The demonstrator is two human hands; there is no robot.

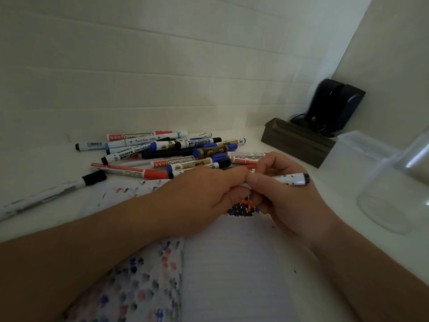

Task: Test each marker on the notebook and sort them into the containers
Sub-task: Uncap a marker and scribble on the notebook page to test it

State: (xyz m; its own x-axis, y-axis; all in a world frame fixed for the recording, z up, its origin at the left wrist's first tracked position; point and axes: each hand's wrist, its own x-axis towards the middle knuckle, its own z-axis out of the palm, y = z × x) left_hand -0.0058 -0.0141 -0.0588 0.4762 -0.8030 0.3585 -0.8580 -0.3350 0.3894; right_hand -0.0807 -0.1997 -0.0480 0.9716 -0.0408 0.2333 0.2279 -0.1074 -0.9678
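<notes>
Marker in hand (291, 178): white barrel, dark end cap. Long axis runs roughly 9-to-3 o'clock, nearly level, the dark end pointing toward 3 o'clock; held above the far edge of the notebook (232, 263).

Right hand (285, 196): fingers and thumb curled round the marker's middle.

Left hand (204, 194): fingers curled round the marker's 9 o'clock end, touching the right hand's thumb; whether it holds cap or barrel cannot be told.

Notebook: open, lined page at 6 o'clock from the hands, with a patch of black, blue and red dabs just under the fingers; left page covered in similar dabs.

Pile of markers (176, 149): at 12 o'clock from the hands, red, blue and black caps, most lying roughly 9-to-3.

Lone black-capped marker (53, 194): at 9 o'clock, apart from the pile, cap toward the pile.

Clear containers (380, 180): at 3 o'clock, near the right hand.

Dark box (299, 142): at 2 o'clock, a black device (334, 105) behind it.
</notes>
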